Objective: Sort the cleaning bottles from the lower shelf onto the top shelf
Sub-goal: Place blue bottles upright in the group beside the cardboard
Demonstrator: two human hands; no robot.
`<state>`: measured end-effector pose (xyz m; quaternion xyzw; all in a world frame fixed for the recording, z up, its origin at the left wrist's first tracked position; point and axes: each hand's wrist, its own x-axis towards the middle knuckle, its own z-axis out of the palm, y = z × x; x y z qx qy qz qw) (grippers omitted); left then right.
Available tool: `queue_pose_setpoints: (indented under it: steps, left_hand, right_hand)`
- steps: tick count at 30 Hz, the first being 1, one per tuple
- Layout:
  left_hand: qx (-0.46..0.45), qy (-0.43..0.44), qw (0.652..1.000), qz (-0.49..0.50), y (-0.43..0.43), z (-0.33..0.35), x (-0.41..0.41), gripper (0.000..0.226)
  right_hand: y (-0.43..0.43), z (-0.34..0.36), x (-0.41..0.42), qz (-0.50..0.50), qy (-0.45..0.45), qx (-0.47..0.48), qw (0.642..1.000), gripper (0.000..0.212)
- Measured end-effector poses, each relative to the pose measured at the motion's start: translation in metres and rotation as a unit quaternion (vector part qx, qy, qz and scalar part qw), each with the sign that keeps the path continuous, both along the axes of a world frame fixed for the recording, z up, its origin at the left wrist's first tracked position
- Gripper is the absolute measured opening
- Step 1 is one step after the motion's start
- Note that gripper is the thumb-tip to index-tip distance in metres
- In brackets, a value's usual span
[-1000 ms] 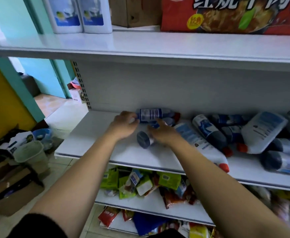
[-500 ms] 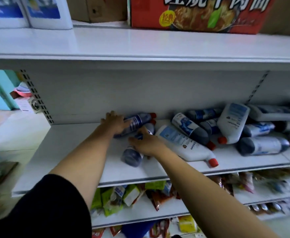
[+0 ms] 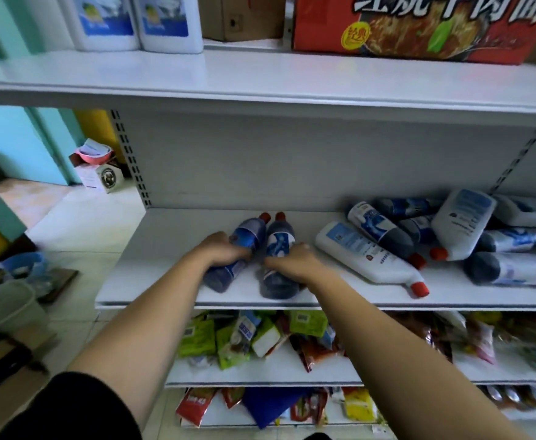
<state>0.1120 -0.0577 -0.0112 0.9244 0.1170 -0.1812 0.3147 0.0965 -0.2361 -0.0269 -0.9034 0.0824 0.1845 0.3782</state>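
Note:
Two dark blue bottles with red caps lie side by side on the lower shelf (image 3: 165, 236), caps pointing to the back wall. My left hand (image 3: 220, 252) is closed over the left blue bottle (image 3: 247, 236). My right hand (image 3: 292, 260) is closed over the right blue bottle (image 3: 279, 242). To the right lies a heap of several more cleaning bottles, with a long white bottle (image 3: 365, 255) at its front and a white bottle (image 3: 462, 223) leaning on top. The top shelf (image 3: 260, 77) runs above.
On the top shelf stand two white jugs (image 3: 139, 23) at the left, a brown carton (image 3: 241, 17) and a red food box (image 3: 419, 27) at the right. Snack packets (image 3: 254, 335) fill the shelves below. Bins and boxes sit on the floor at left.
Both hands have turned the two blue bottles from lying crosswise to lying parallel, caps to the back, and closed around them. The camera view has shifted.

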Motion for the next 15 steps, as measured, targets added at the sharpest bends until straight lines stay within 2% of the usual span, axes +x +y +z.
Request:
queue_pose_setpoints:
  steps: [2,4,7,8,11,15]
  left_hand:
    - [-0.005,-0.044,0.998,0.036,-0.001,-0.001,-0.014,0.067]
    - [-0.058,-0.076,0.992,0.079,0.003,0.001,-0.025,0.075]
    - [-0.169,-0.09,0.975,0.11,0.008,0.007,-0.041,0.063]
    - [-0.208,-0.089,0.967,0.117,0.007,0.011,-0.047,0.054]
    - [-0.35,-0.073,0.923,0.142,0.0,0.023,-0.07,0.038]
    - [-0.479,-0.05,0.867,0.131,-0.008,0.031,-0.104,0.035]
  right_hand:
    - [0.004,0.002,-0.01,-0.052,0.004,0.087,0.995,0.056]
    - [0.009,0.004,-0.022,-0.111,0.024,0.189,0.976,0.053]
    - [0.012,0.005,-0.041,-0.136,0.007,0.27,0.953,0.079]
    - [0.011,0.006,-0.047,-0.134,-0.001,0.287,0.949,0.08]
    - [0.007,0.012,-0.068,-0.137,-0.028,0.349,0.927,0.046]
    - [0.002,0.024,-0.102,-0.138,-0.063,0.44,0.885,0.042]
